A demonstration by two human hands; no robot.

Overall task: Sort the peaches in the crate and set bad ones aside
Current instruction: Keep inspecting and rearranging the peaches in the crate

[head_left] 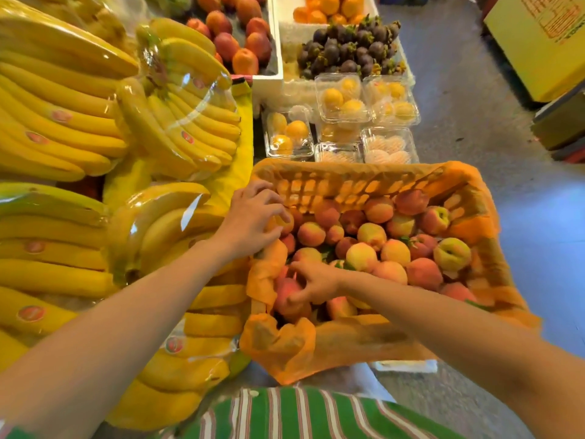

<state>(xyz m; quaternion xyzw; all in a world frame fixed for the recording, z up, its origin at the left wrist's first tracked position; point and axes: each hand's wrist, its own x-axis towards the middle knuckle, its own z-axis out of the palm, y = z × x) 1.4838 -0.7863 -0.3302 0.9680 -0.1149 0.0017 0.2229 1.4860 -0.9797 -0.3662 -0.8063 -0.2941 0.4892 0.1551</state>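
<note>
An orange crate [373, 182] lined with orange plastic holds several peaches [392, 251], red, orange and yellow. My left hand [253, 217] reaches over the crate's left rim and its curled fingers grip a peach [285, 221] at the far left of the pile. My right hand [316, 285] lies in the near left corner, fingers curled round a reddish peach [286, 296]. A yellow-green peach [451, 253] lies at the right side of the pile.
Wrapped banana bunches [95, 153] fill the stall to the left. Behind the crate stand clear clamshell boxes of yellow fruit [342, 96], a white foam box with mangosteens [348, 49], and red-orange fruit [240, 36]. Grey floor and a yellow carton [544, 42] lie to the right.
</note>
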